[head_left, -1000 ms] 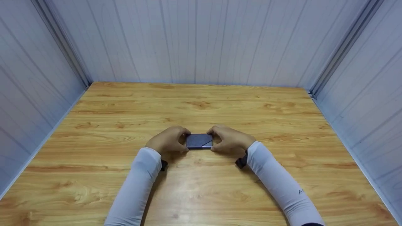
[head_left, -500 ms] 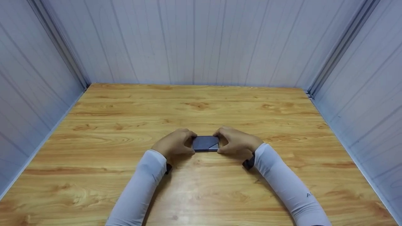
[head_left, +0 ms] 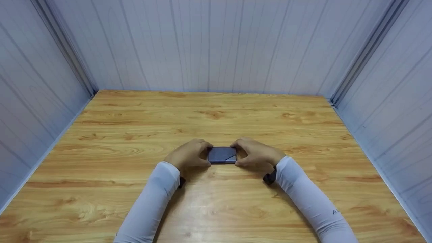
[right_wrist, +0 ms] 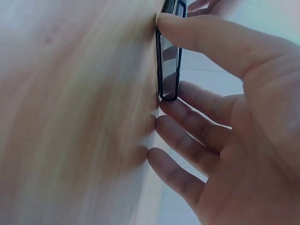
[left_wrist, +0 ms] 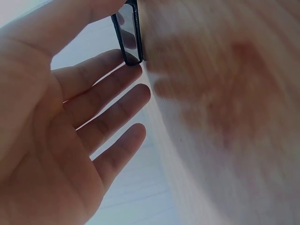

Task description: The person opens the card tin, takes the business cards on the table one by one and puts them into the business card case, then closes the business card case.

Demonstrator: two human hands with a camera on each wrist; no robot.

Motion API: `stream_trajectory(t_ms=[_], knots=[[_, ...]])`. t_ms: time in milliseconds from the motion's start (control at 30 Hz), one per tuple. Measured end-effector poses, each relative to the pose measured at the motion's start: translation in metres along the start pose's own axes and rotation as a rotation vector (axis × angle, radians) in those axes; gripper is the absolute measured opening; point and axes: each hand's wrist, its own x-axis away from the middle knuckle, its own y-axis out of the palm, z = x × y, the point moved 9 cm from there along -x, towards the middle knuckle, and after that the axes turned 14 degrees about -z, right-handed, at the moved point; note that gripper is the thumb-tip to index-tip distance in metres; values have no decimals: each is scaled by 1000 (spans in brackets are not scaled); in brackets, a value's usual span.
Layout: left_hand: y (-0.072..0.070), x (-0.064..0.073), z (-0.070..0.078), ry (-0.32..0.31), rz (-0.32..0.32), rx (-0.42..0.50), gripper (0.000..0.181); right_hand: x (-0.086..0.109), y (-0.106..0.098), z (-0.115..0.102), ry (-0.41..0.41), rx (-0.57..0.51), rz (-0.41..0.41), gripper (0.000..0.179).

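A small flat rectangular card case [head_left: 220,154], dark grey-blue with a shiny diagonal corner at its near right, lies on the wooden table. My left hand [head_left: 189,154] pinches its left end, thumb at the near edge and fingers at the far edge. At the right end my right hand [head_left: 258,152] pinches it the same way. The left wrist view shows the case's shiny metal side [left_wrist: 128,40] framed in black, by the left fingers [left_wrist: 115,110]. In the right wrist view the right thumb [right_wrist: 187,32] presses against the case's black edge.
The wood-grain table [head_left: 216,202] spreads around both hands. White panel walls stand behind it [head_left: 209,44] and at its left and right sides. Dark wrist straps [head_left: 269,178] show below the white sleeves [head_left: 314,199].
Both hands and the card case between them have shifted a little to the right and slightly nearer, mostly in the first half second. The grip looks the same.
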Motion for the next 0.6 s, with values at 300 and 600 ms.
stream_trajectory(t_ms=[300, 600], knots=[[-3, 4, -6, -69, -14, -10, 69, 16, -5, 8, 37, -1, 52, 63], [-16, 15, -13, -88, 88, -97, 69, 31, -19, 16, 104, 107, 203, 73]])
